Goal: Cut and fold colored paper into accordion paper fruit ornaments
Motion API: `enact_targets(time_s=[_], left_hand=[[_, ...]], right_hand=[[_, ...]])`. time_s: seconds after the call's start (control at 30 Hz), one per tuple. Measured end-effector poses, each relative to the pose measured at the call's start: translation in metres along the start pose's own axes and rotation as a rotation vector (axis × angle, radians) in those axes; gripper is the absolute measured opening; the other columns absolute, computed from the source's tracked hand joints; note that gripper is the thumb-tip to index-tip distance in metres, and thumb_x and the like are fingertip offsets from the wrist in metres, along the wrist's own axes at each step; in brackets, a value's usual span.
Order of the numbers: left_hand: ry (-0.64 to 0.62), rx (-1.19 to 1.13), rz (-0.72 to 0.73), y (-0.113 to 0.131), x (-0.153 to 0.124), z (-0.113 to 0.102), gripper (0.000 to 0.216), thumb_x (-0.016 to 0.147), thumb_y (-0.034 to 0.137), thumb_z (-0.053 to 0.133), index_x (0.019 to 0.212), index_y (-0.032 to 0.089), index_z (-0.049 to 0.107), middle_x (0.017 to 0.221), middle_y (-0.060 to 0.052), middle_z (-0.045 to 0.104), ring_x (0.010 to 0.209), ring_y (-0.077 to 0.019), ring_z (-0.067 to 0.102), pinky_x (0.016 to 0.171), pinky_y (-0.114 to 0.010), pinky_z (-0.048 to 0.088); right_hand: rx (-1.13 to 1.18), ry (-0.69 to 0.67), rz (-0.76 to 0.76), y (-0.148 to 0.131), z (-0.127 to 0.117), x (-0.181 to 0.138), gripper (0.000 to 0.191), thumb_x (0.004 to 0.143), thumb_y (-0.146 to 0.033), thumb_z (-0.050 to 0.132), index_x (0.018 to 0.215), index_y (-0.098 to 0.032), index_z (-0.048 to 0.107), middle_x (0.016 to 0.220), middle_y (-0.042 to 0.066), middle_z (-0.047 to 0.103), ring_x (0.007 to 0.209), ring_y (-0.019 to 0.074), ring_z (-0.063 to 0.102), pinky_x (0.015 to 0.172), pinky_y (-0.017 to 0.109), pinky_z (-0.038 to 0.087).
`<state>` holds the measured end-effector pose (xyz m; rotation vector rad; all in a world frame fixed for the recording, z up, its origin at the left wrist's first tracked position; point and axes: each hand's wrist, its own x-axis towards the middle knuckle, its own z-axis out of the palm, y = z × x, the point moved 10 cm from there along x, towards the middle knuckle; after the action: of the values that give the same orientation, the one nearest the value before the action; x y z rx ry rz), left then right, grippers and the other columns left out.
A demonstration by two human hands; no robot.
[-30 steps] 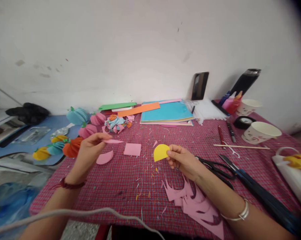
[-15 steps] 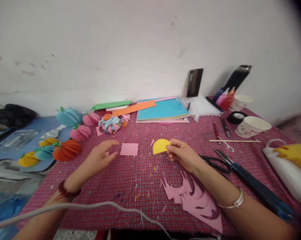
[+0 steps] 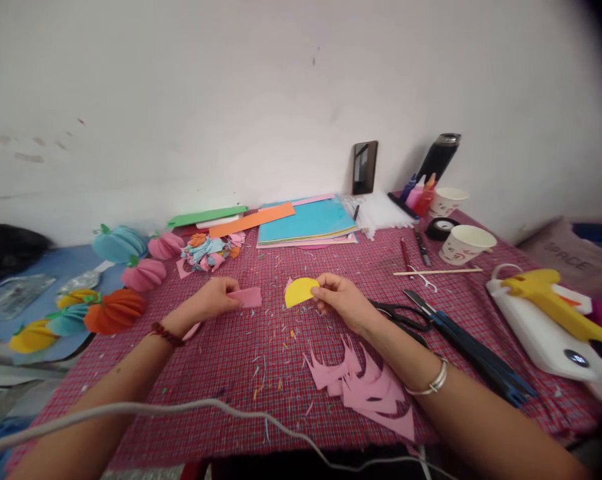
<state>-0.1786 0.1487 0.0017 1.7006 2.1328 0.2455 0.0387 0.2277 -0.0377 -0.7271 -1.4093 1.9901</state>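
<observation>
A: What is in the hands?

B: The right hand (image 3: pixel 341 301) pinches a yellow half-circle of paper (image 3: pixel 301 291) between thumb and fingertips, lifted just over the red checked tablecloth (image 3: pixel 231 360). The left hand (image 3: pixel 211 299) lies on the cloth with its fingers closed on the edge of a pink paper square (image 3: pixel 249 297), which rests flat just left of the yellow piece.

A: And what lies around them?

B: Pink offcuts (image 3: pixel 365 387) are heaped near the right forearm. Black scissors (image 3: pixel 401 317) lie just right of the right hand, with a bundle of dark sticks (image 3: pixel 475 353) beyond them. Farther right a yellow glue gun (image 3: pixel 545 300) sits on a white block (image 3: pixel 541 337).

A: Anything at the back?

B: A stack of coloured sheets (image 3: pixel 305 223) with an orange strip (image 3: pixel 253 220), two paper cups (image 3: pixel 463 243) and a roll of black tape (image 3: pixel 441 228). Paper pumpkins (image 3: pixel 115 310) stand at the left edge.

A: Does anything block the view?

B: A grey cord (image 3: pixel 131 410) crosses in front of the left forearm.
</observation>
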Motion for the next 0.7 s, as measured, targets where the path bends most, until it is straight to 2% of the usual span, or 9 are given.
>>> enact_targets(time_s=[0.1, 0.17, 0.27, 0.33, 0.47, 0.6, 0.7], left_hand=[[0.056, -0.228, 0.072, 0.03, -0.001, -0.004, 0.014, 0.068, 0.027, 0.052, 0.061, 0.019, 0.043, 0.057, 0.005, 0.041, 0.051, -0.0102, 0.039, 0.049, -0.022, 0.027], [0.096, -0.4, 0.138, 0.056, 0.004, -0.003, 0.015, 0.067, 0.026, 0.055, 0.061, 0.018, 0.044, 0.058, 0.006, 0.04, 0.053, -0.0094, 0.036, 0.05, -0.021, 0.026], [0.11, -0.504, 0.214, 0.089, 0.021, 0.011, 0.017, 0.069, 0.029, 0.058, 0.062, 0.017, 0.05, 0.059, 0.005, 0.042, 0.054, -0.0096, 0.037, 0.051, -0.021, 0.027], [0.085, -0.537, 0.257, 0.104, 0.032, 0.024, 0.017, 0.069, 0.031, 0.06, 0.066, 0.016, 0.054, 0.061, 0.004, 0.047, 0.057, -0.0107, 0.042, 0.052, -0.021, 0.03], [0.025, -0.587, 0.316, 0.11, 0.043, 0.042, 0.012, 0.068, 0.025, 0.057, 0.076, 0.016, 0.06, 0.07, 0.001, 0.058, 0.066, -0.0142, 0.051, 0.06, -0.023, 0.04], [-0.028, -0.662, 0.31, 0.104, 0.04, 0.051, 0.021, 0.066, 0.02, 0.056, 0.086, 0.016, 0.063, 0.075, -0.001, 0.063, 0.067, -0.0155, 0.056, 0.063, -0.026, 0.043], [0.069, -0.661, 0.246, 0.097, 0.039, 0.05, 0.015, 0.07, 0.026, 0.058, 0.079, 0.015, 0.064, 0.071, 0.0, 0.062, 0.064, -0.0146, 0.055, 0.059, -0.024, 0.041]], right_hand=[[0.008, 0.001, -0.089, -0.012, -0.001, 0.0, 0.022, 0.069, -0.036, 0.073, 0.072, -0.02, 0.059, 0.061, -0.005, 0.057, 0.053, 0.0087, 0.05, 0.055, 0.024, 0.04], [-0.053, 0.019, -0.209, -0.026, -0.004, 0.0, 0.014, 0.072, -0.032, 0.07, 0.072, -0.02, 0.063, 0.073, -0.002, 0.061, 0.067, 0.0109, 0.055, 0.067, 0.026, 0.043], [-0.268, 0.065, -0.395, -0.044, -0.01, 0.0, 0.007, 0.076, -0.024, 0.066, 0.07, -0.021, 0.067, 0.091, 0.002, 0.063, 0.091, 0.0156, 0.058, 0.086, 0.032, 0.042], [-0.436, 0.113, -0.459, -0.049, -0.015, 0.002, 0.009, 0.076, -0.017, 0.064, 0.07, -0.021, 0.069, 0.096, 0.003, 0.063, 0.097, 0.0168, 0.058, 0.09, 0.033, 0.041], [-0.657, 0.211, -0.467, -0.044, -0.027, 0.008, 0.016, 0.079, -0.011, 0.06, 0.07, -0.021, 0.069, 0.09, 0.003, 0.066, 0.089, 0.0153, 0.061, 0.085, 0.03, 0.044], [-0.811, 0.257, -0.395, -0.032, -0.031, 0.014, 0.016, 0.079, -0.013, 0.06, 0.067, -0.021, 0.067, 0.08, 0.002, 0.069, 0.08, 0.0163, 0.061, 0.08, 0.031, 0.044], [-0.93, 0.246, -0.358, -0.026, -0.027, 0.014, 0.015, 0.079, -0.015, 0.06, 0.066, -0.022, 0.065, 0.082, 0.002, 0.069, 0.082, 0.0171, 0.06, 0.082, 0.033, 0.042]])
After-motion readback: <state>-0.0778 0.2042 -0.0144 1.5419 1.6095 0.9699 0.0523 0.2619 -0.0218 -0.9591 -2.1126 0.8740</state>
